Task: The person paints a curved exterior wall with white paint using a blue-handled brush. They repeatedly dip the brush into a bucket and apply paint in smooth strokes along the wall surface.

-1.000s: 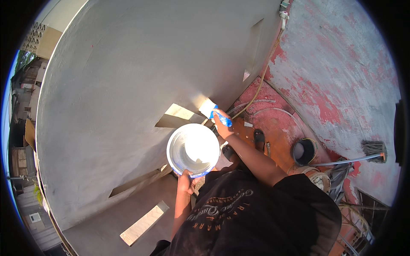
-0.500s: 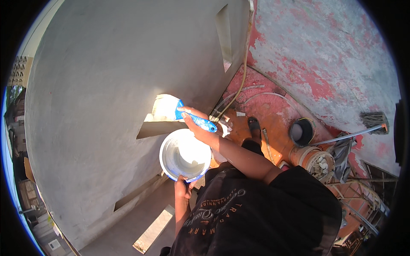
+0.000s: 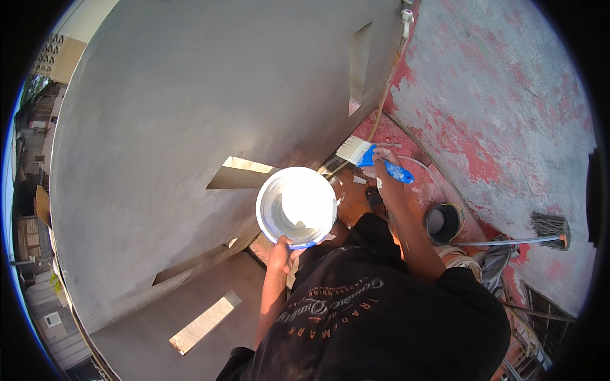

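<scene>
A wide paintbrush with a blue handle and pale bristles is gripped in my right hand. Its bristles point up and left, in front of the far corner and apart from the grey wall. Below and to the left, my left hand holds a round white bucket by its near rim. The bucket's mouth faces up, and bright sunlight washes out much of its inside. Whitish liquid seems to lie at the bottom, though glare hides how much.
Slots pierce the grey wall. A peeling red-and-white wall rises at right, with a mop against it. A dark bucket stands on the reddish floor beside a hose and another container.
My right hand has carried the paintbrush right, away from the grey wall. The white bucket in my left hand sits slightly higher and further right, and the whole view has shifted.
</scene>
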A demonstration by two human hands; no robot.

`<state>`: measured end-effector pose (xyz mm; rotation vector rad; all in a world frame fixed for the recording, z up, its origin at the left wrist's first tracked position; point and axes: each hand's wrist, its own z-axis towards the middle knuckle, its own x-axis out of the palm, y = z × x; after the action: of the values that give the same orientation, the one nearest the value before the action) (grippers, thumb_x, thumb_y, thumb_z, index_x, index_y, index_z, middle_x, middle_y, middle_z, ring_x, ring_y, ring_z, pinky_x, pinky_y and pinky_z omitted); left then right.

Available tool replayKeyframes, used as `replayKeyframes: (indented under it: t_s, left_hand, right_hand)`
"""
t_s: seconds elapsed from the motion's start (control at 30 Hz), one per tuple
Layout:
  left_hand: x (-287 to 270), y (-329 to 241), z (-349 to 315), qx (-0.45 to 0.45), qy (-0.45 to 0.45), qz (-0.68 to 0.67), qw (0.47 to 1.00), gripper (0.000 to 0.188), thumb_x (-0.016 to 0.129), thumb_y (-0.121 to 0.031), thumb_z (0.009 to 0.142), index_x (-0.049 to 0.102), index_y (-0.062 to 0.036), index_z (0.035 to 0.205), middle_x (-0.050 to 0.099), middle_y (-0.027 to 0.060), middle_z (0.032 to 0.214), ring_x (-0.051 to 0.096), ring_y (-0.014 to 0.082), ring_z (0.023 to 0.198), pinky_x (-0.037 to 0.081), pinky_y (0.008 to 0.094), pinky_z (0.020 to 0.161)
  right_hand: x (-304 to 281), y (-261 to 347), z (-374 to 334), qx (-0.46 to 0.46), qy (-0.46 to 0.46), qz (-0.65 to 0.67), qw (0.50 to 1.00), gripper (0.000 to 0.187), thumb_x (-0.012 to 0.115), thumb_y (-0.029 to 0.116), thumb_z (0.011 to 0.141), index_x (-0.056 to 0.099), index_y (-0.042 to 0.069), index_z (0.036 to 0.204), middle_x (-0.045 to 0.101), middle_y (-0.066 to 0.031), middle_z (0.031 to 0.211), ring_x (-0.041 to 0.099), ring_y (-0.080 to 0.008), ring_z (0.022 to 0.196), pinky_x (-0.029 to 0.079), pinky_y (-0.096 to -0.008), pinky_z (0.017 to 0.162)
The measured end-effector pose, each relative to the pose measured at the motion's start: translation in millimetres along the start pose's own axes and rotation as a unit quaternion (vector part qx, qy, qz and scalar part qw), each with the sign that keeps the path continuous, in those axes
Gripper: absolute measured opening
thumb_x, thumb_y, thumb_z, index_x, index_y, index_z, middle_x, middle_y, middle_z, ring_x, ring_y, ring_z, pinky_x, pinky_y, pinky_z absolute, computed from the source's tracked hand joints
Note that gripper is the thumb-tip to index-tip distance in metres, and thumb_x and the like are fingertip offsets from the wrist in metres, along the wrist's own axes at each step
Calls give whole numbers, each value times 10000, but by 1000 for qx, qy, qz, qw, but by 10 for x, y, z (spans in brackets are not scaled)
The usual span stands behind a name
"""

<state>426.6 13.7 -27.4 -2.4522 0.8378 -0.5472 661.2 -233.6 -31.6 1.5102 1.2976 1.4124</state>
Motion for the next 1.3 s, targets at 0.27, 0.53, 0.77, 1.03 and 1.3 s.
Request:
replayKeyframes:
  t_s: [0.27,0.53,0.77,1.03,1.3]
  left_hand:
    - [1128,75,138,31,32,42,998,436,505,-66,870,468,74,1281,607,187,1088,693,274,841,670,379,678]
    - [2209,193,264,130,56,185,972,938,572,-104,903,-41,12,1604,573,208,1300,620,269,1107,602,331,759]
    - [2626,469,617,151,10,161,975,764,490,-38,952,104,-186,1594,528,187,1350,662,326,1089,651,442,738]
    - [2891,385,505,149,0,216,965,1003,607,-178,892,-82,59,1580,283,350,1519,454,413,1346,459,403,1065]
    - [3021,526,667,217,-63,248,942,950,570,-118,899,-63,23,1593,455,260,1371,557,331,1165,536,392,860]
  right_hand:
    - [-204,805,106,50,194,-258,945,136,631,131,944,655,24,1024,691,-103,801,701,-164,739,559,-321,679]
    - [-508,106,901,-45,239,-381,892,125,669,132,892,688,20,944,697,-144,789,679,-198,711,527,-359,678]
    - [-710,149,1174,-20,249,-394,884,174,675,179,895,704,28,976,714,-154,820,705,-237,762,533,-367,704]
    - [-828,219,1381,-51,246,-397,883,177,665,181,899,709,33,985,723,-170,852,722,-283,799,541,-385,720]
    - [-822,498,1522,-53,248,-400,881,195,651,207,894,694,29,960,714,-205,870,709,-362,843,542,-416,726]
